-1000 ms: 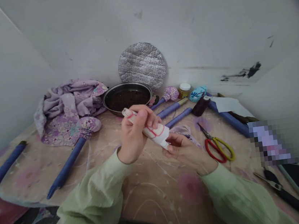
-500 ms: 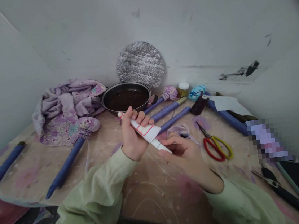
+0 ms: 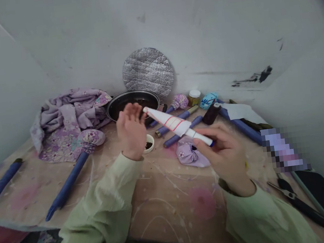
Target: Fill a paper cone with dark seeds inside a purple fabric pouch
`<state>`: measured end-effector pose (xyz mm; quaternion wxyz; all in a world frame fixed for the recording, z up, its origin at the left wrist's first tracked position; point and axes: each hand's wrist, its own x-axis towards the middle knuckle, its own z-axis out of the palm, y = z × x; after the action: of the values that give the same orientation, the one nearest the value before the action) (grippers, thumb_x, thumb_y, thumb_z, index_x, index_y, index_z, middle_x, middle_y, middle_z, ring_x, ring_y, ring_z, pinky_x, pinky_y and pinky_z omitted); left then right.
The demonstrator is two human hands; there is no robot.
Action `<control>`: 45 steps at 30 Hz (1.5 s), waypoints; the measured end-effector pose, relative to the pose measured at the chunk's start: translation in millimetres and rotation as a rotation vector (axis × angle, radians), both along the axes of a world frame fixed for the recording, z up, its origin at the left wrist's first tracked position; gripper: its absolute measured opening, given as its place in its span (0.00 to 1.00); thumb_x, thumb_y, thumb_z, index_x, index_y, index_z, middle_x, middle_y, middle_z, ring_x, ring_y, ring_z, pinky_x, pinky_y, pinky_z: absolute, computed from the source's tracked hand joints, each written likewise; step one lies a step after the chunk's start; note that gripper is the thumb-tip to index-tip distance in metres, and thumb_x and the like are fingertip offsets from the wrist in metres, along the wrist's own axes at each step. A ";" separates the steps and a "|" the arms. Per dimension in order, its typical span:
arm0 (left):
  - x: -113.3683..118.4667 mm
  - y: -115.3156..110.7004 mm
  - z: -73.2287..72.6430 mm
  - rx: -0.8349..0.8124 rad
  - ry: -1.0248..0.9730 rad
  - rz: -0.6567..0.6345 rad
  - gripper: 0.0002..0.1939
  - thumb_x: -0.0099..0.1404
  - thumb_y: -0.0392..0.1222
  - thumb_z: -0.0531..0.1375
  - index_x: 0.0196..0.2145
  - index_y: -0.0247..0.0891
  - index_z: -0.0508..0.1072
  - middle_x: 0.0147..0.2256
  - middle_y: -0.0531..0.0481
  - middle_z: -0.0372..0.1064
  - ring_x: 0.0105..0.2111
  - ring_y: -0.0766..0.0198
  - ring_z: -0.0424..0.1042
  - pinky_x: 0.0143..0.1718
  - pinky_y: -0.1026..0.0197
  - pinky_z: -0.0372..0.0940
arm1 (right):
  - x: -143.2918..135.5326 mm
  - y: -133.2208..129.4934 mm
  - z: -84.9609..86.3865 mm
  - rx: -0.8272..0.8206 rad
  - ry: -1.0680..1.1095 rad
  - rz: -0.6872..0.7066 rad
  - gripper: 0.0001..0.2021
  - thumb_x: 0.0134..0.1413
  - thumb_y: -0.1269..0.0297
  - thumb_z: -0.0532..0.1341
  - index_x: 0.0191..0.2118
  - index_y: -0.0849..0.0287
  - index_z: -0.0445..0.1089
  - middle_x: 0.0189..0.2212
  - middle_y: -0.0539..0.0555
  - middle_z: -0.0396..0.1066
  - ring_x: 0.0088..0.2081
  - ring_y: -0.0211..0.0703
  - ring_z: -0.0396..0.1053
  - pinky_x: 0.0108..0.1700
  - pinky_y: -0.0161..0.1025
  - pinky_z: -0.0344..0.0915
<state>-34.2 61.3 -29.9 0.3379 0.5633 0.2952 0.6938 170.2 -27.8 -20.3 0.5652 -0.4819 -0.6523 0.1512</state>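
My right hand (image 3: 226,153) pinches the lower end of a white marker (image 3: 198,136), its blue tip end toward my palm. Around the marker's far part sits a rolled white paper cone (image 3: 169,122) with red lines, pointing up and left. My left hand (image 3: 133,131) is off the cone, fingers raised and apart, with nothing in it. Just right of that hand stands a small white cup (image 3: 149,142) with dark crumbs. Under the cone lies a bunched purple fabric piece (image 3: 188,153).
Behind my left hand is a dark pan (image 3: 110,111) and a silver foil disc (image 3: 147,72). A blue-wrapped stick with a cloth head (image 3: 69,184) lies at left, by heaped purple cloth (image 3: 68,109). Pliers (image 3: 305,206), a thread spool (image 3: 211,114) and a lidded jar (image 3: 194,97) are at right.
My left hand has let go of the paper cone and moved left, opening. My right hand has shifted right and up with the marker and cone. The cup and fabric piece now show.
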 end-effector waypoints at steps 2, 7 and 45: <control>-13.1 1.5 9.8 0.276 0.215 0.137 0.30 0.61 0.67 0.49 0.53 0.47 0.60 0.55 0.42 0.61 0.58 0.53 0.60 0.54 0.47 0.61 | 5.0 -0.1 4.1 0.058 -0.078 -0.082 0.08 0.50 0.69 0.63 0.38 0.54 0.74 0.28 0.48 0.63 0.25 0.34 0.60 0.25 0.35 0.58; -9.0 -29.7 31.6 0.596 1.164 0.095 0.33 0.59 0.52 0.61 0.59 0.39 0.58 0.55 0.42 0.65 0.60 0.51 0.57 0.64 0.44 0.44 | -1.2 -1.6 5.5 0.194 -0.264 -0.008 0.08 0.50 0.72 0.62 0.37 0.57 0.74 0.27 0.48 0.63 0.26 0.34 0.63 0.26 0.35 0.62; 5.2 -51.7 27.3 0.390 0.577 -0.158 0.17 0.49 0.33 0.69 0.37 0.36 0.70 0.30 0.49 0.73 0.30 0.66 0.72 0.33 0.63 0.67 | 65.9 63.5 -20.1 -0.056 0.066 -0.373 0.10 0.49 0.59 0.62 0.36 0.58 0.72 0.28 0.52 0.74 0.26 0.42 0.71 0.30 0.40 0.66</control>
<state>-29.0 9.5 -2.5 0.1793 0.8110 0.1962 0.5212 236.1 35.7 -40.4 0.5910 -0.6048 -0.5281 0.0777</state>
